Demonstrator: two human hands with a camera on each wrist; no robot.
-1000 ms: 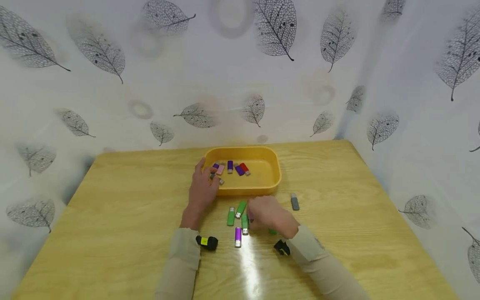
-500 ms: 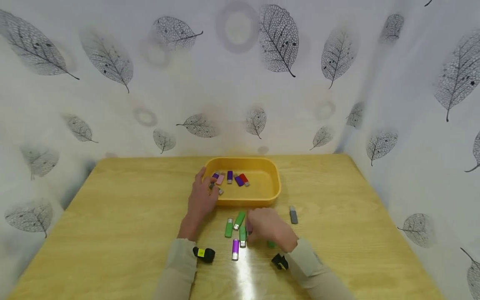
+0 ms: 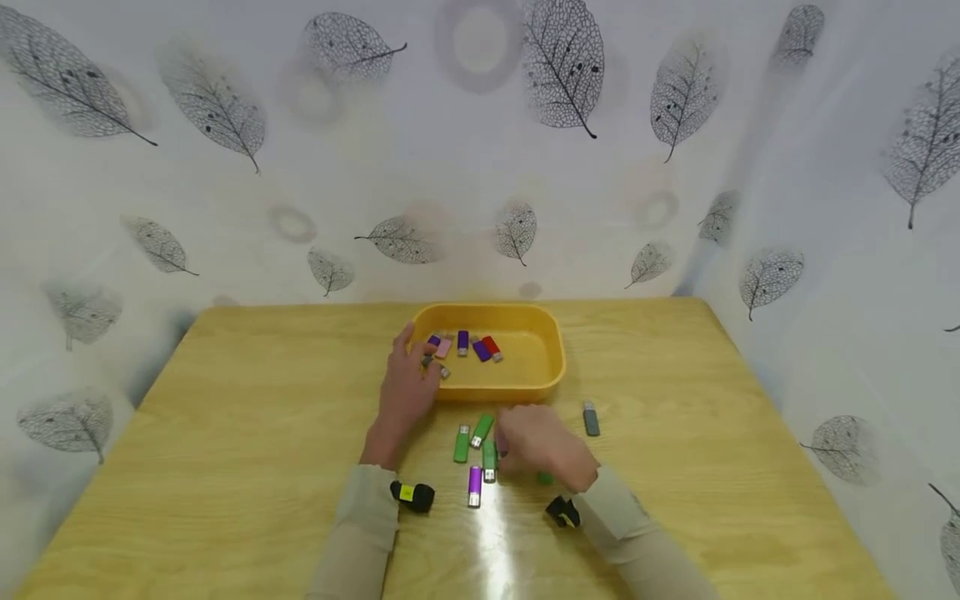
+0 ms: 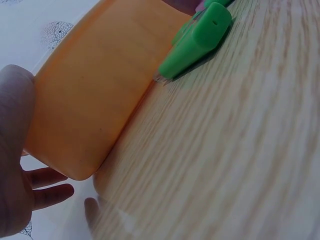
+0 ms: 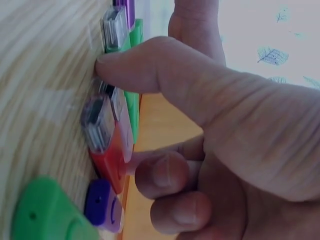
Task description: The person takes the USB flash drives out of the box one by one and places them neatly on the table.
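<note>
My left hand [image 3: 405, 383] grips the near left corner of the yellow plastic tray [image 3: 551, 367], its thumb reaching over the rim. In the left wrist view the tray wall [image 4: 90, 95] stands between the thumb and the fingers. Just in front of the tray, my right hand [image 3: 543, 437] is low over the table, pinching a pink USB flash drive [image 5: 125, 122] between thumb and index finger. The thumb is at the drive's plug end, and the other fingers are curled. A red USB drive [image 5: 107, 160] lies right beside it, hidden under the hand in the head view.
Several green USB drives [image 3: 462, 444] and a purple one [image 3: 475, 487] lie left of the right hand; a grey one [image 3: 591, 419] lies to its right. Inside the tray are several drives, including a red one [image 3: 492, 347]. A patterned wall covering [image 3: 465, 167] rises behind the wooden table [image 3: 262, 433].
The head view has shifted down and then partly back up. Both hands stay in the same places, the left at the tray, the right over the drives.
</note>
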